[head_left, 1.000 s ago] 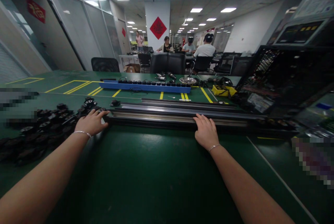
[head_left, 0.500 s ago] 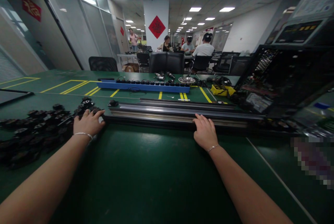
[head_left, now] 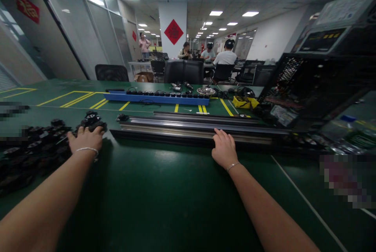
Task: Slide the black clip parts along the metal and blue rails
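Observation:
My left hand reaches over the right end of a pile of small black parts. Its fingers are apart and lie against the nearest parts, with the tips partly hidden. Long black and silver metal rails lie side by side across the table. My right hand is closed over the near edge of the front rail, fingers on top and thumb at the near side. A single small black part sits at the rails' left end.
Farther back on the green table stands a blue tray of black parts. To its right are a shiny round dish and a yellow box. An open computer case stands at right, near a bottle. Several people are in the background.
My left hand has moved left, off the rails' left end and onto the black parts. My right hand stays at the front rail. The whole view has shifted slightly.

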Tool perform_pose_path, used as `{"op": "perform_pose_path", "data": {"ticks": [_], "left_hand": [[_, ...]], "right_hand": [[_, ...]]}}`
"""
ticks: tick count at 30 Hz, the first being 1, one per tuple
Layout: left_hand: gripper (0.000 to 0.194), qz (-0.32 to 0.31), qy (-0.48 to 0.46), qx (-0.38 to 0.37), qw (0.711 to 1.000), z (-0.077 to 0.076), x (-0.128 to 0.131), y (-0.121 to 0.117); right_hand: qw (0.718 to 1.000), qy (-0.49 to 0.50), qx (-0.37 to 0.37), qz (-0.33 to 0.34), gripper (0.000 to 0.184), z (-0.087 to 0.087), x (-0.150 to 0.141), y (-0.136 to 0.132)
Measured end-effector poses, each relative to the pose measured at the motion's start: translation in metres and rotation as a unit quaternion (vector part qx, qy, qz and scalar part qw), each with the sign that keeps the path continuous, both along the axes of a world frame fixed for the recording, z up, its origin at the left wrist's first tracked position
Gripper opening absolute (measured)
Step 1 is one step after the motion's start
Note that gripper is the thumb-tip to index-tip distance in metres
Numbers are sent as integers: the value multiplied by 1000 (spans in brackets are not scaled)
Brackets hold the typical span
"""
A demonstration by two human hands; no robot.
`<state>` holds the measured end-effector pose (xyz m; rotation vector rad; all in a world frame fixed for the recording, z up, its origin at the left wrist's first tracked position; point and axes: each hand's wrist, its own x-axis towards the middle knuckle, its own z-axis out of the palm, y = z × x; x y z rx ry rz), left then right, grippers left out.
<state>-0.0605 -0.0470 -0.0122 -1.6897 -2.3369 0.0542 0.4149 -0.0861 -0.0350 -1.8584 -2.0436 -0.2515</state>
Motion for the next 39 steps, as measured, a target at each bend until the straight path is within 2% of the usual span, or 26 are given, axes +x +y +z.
{"op": "perform_pose_path", "data": {"ticks": [5, 12, 16, 19, 22, 23, 25, 27, 29, 33, 36, 39], "left_hand": [[52, -24, 50, -4, 998, -11, -23, -7], [49, -34, 31, 15, 999, -25, -32, -5], [38, -50, -34, 64, 996, -27, -37, -5], [30, -78, -57, 147, 984, -26, -30, -7], [26, -98, -72, 300, 946, -22, -10, -9], [23, -110, -81, 351, 926, -20, 0, -9], [18, -163, -96, 406, 894, -17, 22, -12], [22, -227, -106, 414, 875, -14, 46, -17], [29, -294, -116, 415, 853, -13, 72, -22], [46, -374, -151, 422, 812, -14, 125, -32], [60, -371, -164, 410, 817, -14, 162, -34], [68, -332, -147, 344, 866, -16, 188, -34]], "right_hand": [[1000, 10, -2, 4, 35, -1, 1, 1], [999, 15, 3, 29, 37, -1, 8, 2], [998, 23, 23, 46, 35, -2, 9, 1], [995, 43, 49, 70, 33, -2, 11, 1], [991, 80, 90, 55, 31, 2, 26, 7], [989, 90, 113, 31, 31, 3, 35, 10], [977, 115, 173, -52, 35, 6, 61, 15], [948, 139, 237, -160, 40, 7, 93, 18], [919, 145, 269, -248, 48, 5, 124, 17], [906, 174, 223, -315, 61, -2, 161, 9], [902, 199, 198, -327, 62, -4, 165, 5], [900, 207, 185, -335, 61, -1, 160, 5]]}}
